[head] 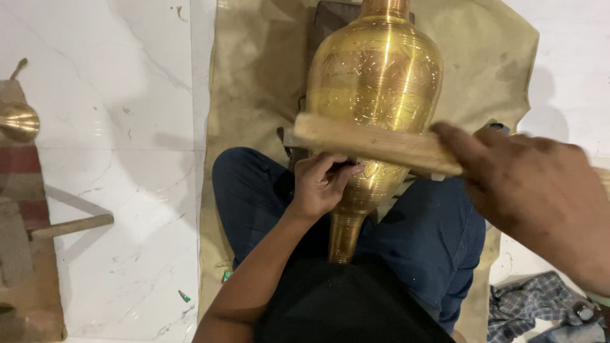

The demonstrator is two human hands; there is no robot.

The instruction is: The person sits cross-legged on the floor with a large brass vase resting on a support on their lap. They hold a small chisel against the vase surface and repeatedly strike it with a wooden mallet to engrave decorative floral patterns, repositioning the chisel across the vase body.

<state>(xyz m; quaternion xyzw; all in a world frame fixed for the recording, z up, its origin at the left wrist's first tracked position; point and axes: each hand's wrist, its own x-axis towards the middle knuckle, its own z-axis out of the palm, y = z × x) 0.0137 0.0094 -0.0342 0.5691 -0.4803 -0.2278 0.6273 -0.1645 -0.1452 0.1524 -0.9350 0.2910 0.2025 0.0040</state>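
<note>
Taking the engraved brass vase (375,95) as the landmark: far to its left, at the frame's edge, a rounded brass piece (18,121) sits above a wooden handle (73,226) lying on the white marble floor (121,127). Nearer the vase, an olive cloth (248,82) is spread beneath it, matte and creased. The vase itself lies across the person's lap, between legs in dark blue trousers (254,190), its narrow neck pointing toward the body and its polished, finely chased belly pointing away. The left hand (319,185) presses against the vase's lower belly, fingers pinched closed around a small dark tool (346,166). Across the vase's belly hangs a rough wooden mallet (375,145), gripped at its right end by the right hand (527,190), fingers wrapped closed around it, blurred. Right of the vase, low down, lies a crumpled checked rag (540,305).
</note>
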